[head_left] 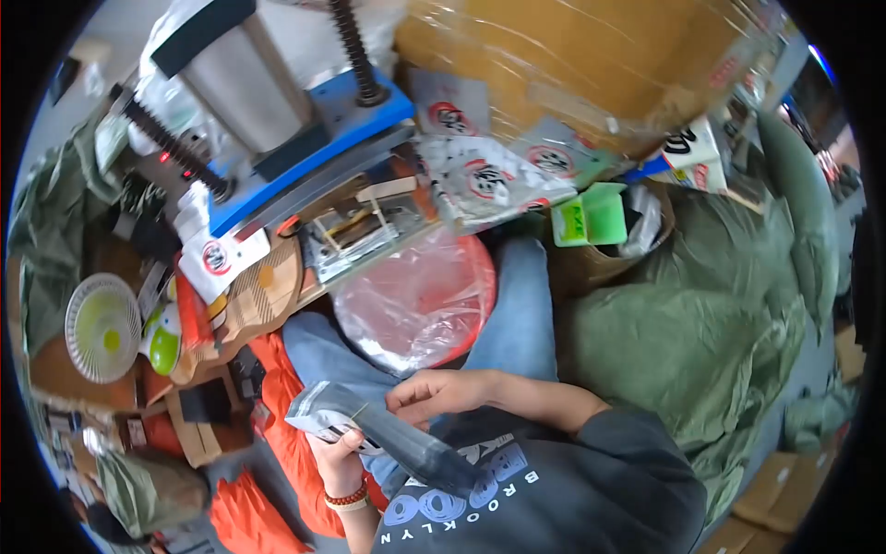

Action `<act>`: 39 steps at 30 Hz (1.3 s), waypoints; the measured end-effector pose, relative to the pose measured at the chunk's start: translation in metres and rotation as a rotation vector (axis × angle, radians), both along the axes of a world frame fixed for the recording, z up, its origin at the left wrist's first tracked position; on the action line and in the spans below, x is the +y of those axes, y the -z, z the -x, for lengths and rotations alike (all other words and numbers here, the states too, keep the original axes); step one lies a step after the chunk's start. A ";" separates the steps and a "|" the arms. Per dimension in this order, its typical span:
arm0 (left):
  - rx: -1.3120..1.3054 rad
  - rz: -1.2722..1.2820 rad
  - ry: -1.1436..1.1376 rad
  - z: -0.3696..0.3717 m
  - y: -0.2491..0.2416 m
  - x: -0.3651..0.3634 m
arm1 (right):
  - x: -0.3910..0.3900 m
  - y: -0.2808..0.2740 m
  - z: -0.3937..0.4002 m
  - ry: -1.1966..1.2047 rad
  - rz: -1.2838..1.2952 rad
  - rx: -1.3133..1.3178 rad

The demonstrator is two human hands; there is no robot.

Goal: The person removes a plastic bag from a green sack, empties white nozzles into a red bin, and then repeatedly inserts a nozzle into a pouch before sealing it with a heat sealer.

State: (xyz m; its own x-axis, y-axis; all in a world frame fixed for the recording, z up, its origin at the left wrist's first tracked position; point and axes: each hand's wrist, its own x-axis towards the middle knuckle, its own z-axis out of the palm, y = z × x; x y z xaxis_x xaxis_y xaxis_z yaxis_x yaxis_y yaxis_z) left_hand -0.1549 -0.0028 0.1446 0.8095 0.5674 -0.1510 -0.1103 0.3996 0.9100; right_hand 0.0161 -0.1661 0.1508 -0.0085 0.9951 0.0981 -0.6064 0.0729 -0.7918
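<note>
My left hand (340, 462), with a beaded bracelet on its wrist, grips a bundle of grey, see-through plastic bags (406, 445) in front of my shirt. The bundle's wider end, with some white and dark print, points up and left. A thin yellowish strip lies across it. My right hand (429, 395) is just above the bundle, its fingers curled inward. Whatever those fingers may hold is hidden. Between my knees is a red tub (480, 300) lined with clear plastic film.
Ahead stands a press with a blue plate (365, 106) and a metal cylinder (242, 97). Printed bags (489, 180) and a large cardboard box (572, 65) lie beyond. A green plastic container (604, 214) is at right, a white basket (101, 328) at left.
</note>
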 end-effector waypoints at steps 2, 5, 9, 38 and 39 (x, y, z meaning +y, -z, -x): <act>0.003 0.066 0.000 0.002 0.009 0.007 | -0.008 0.007 0.002 -0.103 -0.165 0.004; -0.057 0.064 -0.027 -0.009 0.006 0.012 | -0.051 -0.028 -0.006 0.050 -0.477 -0.017; -0.136 0.167 -0.062 0.006 0.033 0.046 | -0.141 -0.044 -0.071 0.710 -0.849 -0.202; -0.709 0.465 0.277 0.021 0.067 0.098 | 0.084 0.045 -0.020 -0.051 0.052 -0.043; -0.593 0.509 0.227 0.028 0.071 0.105 | 0.094 0.078 -0.017 -0.010 0.103 0.128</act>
